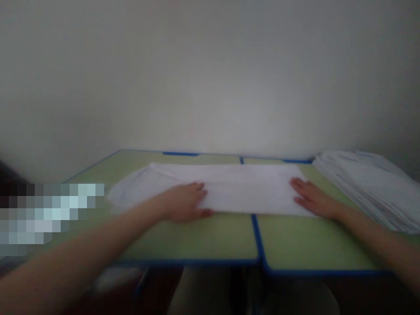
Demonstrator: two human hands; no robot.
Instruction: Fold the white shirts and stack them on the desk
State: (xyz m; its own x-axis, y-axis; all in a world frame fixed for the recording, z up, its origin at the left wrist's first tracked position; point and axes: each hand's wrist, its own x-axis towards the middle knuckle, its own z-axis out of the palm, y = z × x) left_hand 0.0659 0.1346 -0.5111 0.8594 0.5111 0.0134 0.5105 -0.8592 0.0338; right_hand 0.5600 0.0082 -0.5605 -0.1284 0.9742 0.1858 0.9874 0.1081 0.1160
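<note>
A white cloth point(249, 188), apparently folded into a long strip, lies across two green tabletops with blue edging. My left hand point(188, 202) rests on the cloth near its middle, fingers stretched to the right and thumb near the front edge. At the cloth's right end, my right hand point(308, 197) lies with its fingers spread, pointing inward. Neither hand grips anything. The left end of the cloth tapers and shows creases, and my left forearm covers part of its front edge there.
To the right stands a stack of folded white cloths point(370, 188). A seam with blue edging point(257, 236) runs between the two tables. Behind them rises a plain grey wall point(210, 78). The far left is pixelated.
</note>
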